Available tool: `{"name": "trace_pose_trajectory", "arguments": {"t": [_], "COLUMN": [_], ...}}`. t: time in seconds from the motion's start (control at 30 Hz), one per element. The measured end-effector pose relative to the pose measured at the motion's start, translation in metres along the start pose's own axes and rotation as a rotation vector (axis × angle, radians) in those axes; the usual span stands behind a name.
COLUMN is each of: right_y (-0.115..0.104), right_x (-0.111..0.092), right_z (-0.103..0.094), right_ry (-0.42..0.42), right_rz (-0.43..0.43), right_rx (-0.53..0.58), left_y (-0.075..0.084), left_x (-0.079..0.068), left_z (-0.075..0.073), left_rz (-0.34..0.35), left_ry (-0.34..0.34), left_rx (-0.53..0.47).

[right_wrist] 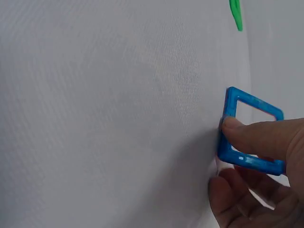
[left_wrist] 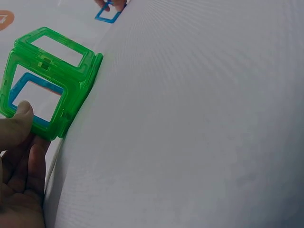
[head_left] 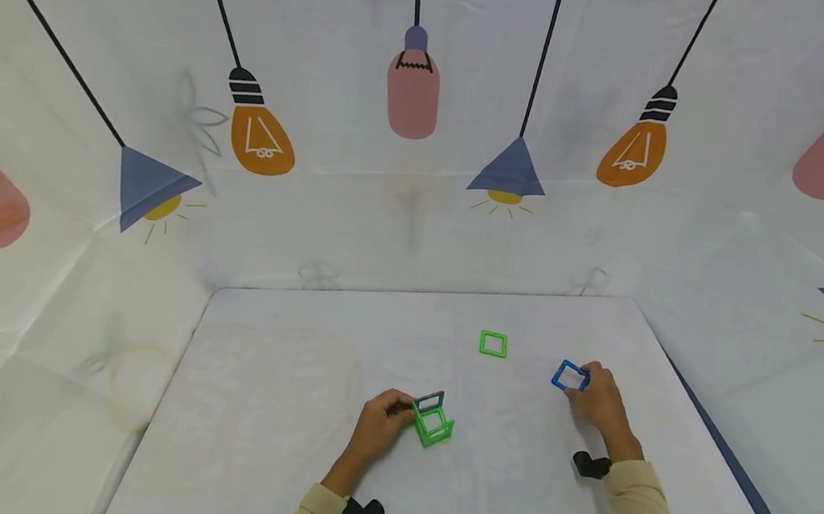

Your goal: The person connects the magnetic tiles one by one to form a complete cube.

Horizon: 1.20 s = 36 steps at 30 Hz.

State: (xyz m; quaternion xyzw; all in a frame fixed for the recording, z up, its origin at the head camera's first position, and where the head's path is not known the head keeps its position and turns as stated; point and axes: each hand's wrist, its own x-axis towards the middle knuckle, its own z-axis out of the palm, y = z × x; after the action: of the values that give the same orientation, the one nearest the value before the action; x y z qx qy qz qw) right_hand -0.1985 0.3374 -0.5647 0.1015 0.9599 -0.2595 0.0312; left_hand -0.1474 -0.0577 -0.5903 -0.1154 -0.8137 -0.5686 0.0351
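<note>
- The left hand (head_left: 381, 425) pinches a partly built cube of green and blue square frames (head_left: 432, 420), standing on the white table (head_left: 275, 410) near its front middle.
- The right hand (head_left: 599, 402) pinches a loose blue square frame (head_left: 569, 376), tilted up off the table further right.
- A green square frame (head_left: 493, 343) lies flat between them, further back.

Between the left hand (head_left: 381, 425) at the green cube (head_left: 432, 423) and the right hand (head_left: 599, 402) on the blue square (head_left: 569, 376), the worktop (head_left: 279, 377) lies bare. A green square (head_left: 493, 343) lies flat farther back, apart from both. Backdrop cloth (head_left: 415, 224) walls the far edge.
</note>
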Motion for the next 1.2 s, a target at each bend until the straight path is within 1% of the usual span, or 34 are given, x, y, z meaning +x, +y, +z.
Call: {"name": "trace_pose_trajectory", "arguments": {"t": [0.1, 0.2, 0.33, 0.43, 0.5, 0.57, 0.67, 0.73, 0.97, 1.03, 1.1, 1.2], "right_y": [-0.001, 0.000, 0.002, 0.002, -0.002, -0.009, -0.027, -0.041, -0.091, -0.103, -0.111, -0.121], "right_x": [-0.003, -0.006, -0.010, -0.012, -0.015, -0.020, -0.029, -0.038, -0.070, -0.077, -0.080, -0.083], "right_z": [0.001, 0.001, 0.002, 0.005, 0.010, 0.016, 0.028, 0.037, 0.067, 0.073, 0.080, 0.088], "right_ry": [0.011, 0.043, 0.058, 0.059, 0.065, 0.073, 0.084, 0.095, 0.122, 0.132, 0.130, 0.102], "right_rz": [-0.067, -0.102, -0.094, -0.065, -0.041, -0.021, -0.032, -0.068, -0.236, -0.282, -0.323, -0.342], "right_rx": [0.005, -0.004, 0.010, 0.048, 0.077, 0.102, 0.127, 0.143, 0.181, 0.193, 0.190, 0.174], "left_y": [-0.013, -0.017, -0.018, -0.017, -0.017, -0.017, -0.018, -0.018, -0.020, -0.019, -0.010, -0.012], "left_x": [0.002, 0.002, 0.001, 0.001, 0.001, 0.000, 0.000, 0.000, 0.001, 0.001, -0.001, 0.000], "left_z": [0.004, 0.004, 0.003, 0.003, 0.003, 0.003, 0.003, 0.003, 0.006, 0.007, 0.005, 0.003], "left_rz": [-0.009, -0.013, -0.024, -0.015, -0.004, 0.014, 0.037, 0.047, 0.073, 0.074, 0.092, 0.114], "left_ry": [0.009, 0.002, -0.008, -0.006, -0.005, -0.003, -0.002, -0.002, 0.015, 0.022, 0.024, 0.011], "left_rx": [0.007, -0.004, -0.020, -0.005, 0.005, 0.011, 0.009, 0.006, -0.012, 0.000, 0.003, -0.009]}}
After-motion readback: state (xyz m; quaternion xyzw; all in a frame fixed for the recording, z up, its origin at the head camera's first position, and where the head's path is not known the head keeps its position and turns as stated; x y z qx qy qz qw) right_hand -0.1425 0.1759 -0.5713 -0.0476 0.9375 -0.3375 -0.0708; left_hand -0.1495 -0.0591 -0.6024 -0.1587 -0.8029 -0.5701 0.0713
